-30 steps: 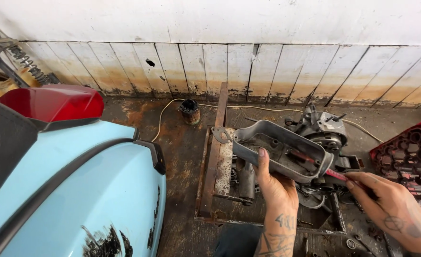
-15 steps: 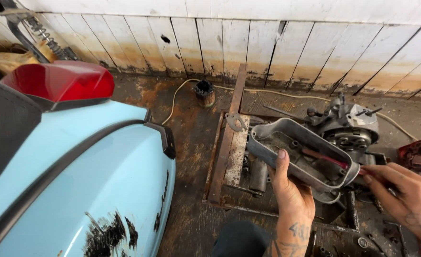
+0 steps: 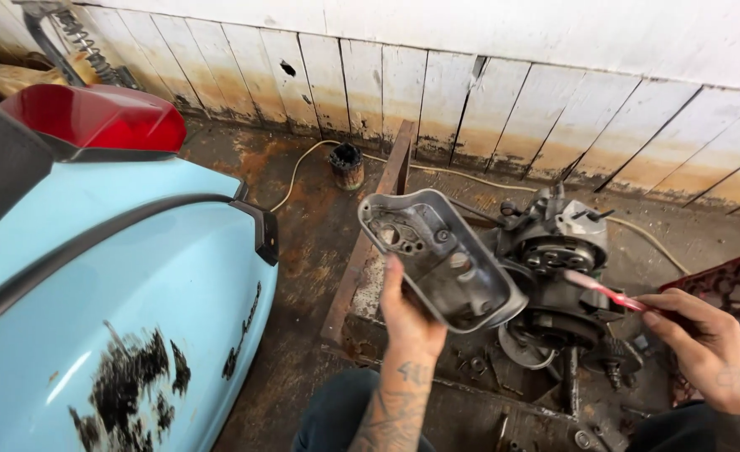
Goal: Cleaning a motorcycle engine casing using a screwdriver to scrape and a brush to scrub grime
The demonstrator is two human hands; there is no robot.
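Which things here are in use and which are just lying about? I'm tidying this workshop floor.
In use:
left hand holding the grey cast-metal engine cover
right hand holding the red-handled brush
dark greasy engine block

Lying about:
light blue scooter body with red tail light
rusty little can
pale cable
red plastic crate

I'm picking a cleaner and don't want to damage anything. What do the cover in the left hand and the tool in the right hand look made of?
Cover: cast metal, likely aluminium, going by its dull grey, grimy inside with moulded bosses and a smooth rim. Tool: pink-red plastic by its look, slim like a toothbrush handle; its tip is too small to tell.
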